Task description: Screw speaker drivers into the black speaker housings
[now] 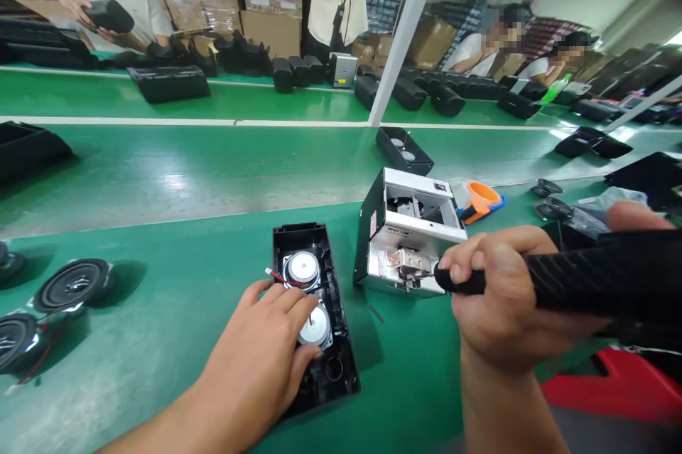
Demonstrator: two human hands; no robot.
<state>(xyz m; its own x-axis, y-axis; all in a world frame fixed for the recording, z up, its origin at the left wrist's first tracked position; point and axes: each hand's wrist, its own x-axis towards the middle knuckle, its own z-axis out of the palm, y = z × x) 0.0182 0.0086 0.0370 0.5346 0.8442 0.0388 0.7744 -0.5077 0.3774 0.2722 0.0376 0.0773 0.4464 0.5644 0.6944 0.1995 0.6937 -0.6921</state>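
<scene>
My left hand (263, 354) lies over a black plastic speaker housing (344, 361), its fingers and thumb curled round the lower speaker (315, 326). Above the fingertips, the upper speaker (302, 268) sits in the same housing with a red wire and white plug. My right hand (501, 290) is closed round a black electric screwdriver (575, 276) held nearly level. Its tip is at the front of a silver and black screw feeder (413, 234), where the exact contact is too small to tell.
Loose speakers (74, 285) lie at the left. Behind the feeder are an orange funnel-like container (482, 198) and another housing with speakers (405, 150). A white post (408, 35) rises at the conveyor's far edge. Co-workers are across the line; one person's hand holds a black housing (110, 15).
</scene>
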